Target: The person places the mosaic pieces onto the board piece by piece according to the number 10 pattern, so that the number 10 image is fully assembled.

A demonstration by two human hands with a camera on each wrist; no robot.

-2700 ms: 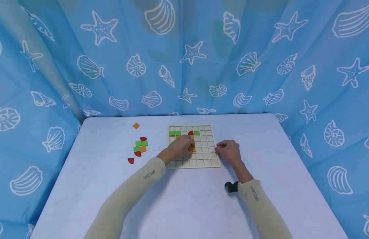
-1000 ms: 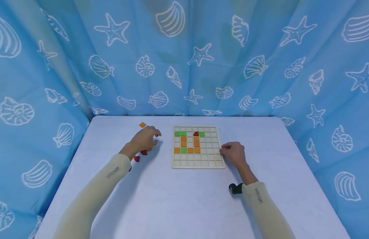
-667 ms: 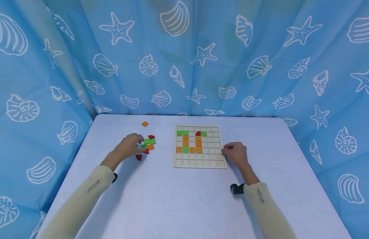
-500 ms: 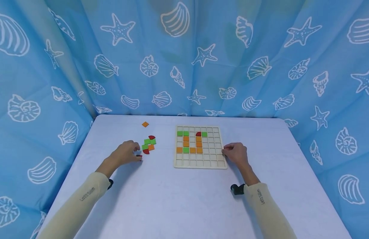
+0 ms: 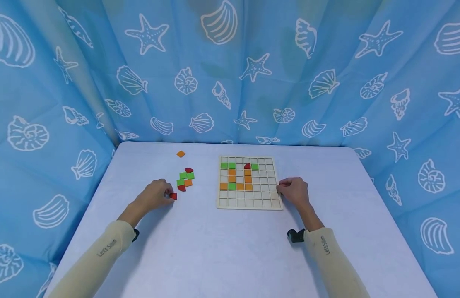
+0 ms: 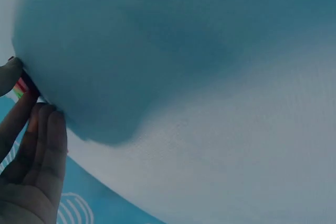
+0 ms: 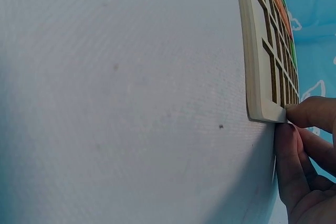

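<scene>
My left hand (image 5: 155, 196) pinches a red quarter-circle tile (image 5: 174, 196) between thumb and forefinger, close over the table left of the board. In the left wrist view, the dark edge of that tile (image 6: 29, 83) shows between the fingertips. My right hand (image 5: 294, 190) grips the right rim of a wooden grid board (image 5: 265, 203); the right wrist view shows a fingertip on top of the board's corner (image 7: 261, 109) and another against its side. Orange, green and one red tile (image 5: 247, 166) sit in the board's cells, such as an orange square (image 5: 231, 172).
Beyond my left fingers lies a cluster of loose tiles: green squares (image 5: 183, 176), an orange square (image 5: 188, 182) and red quarter-circles (image 5: 189, 170). A lone orange tile (image 5: 181, 154) lies farther back. A blue shell-print curtain (image 5: 230, 95) surrounds the white table (image 5: 222, 252).
My left hand has moved from the board leftward to the loose tiles and taken hold of the nearest red quarter-circle. My right hand stays at the board's right rim.
</scene>
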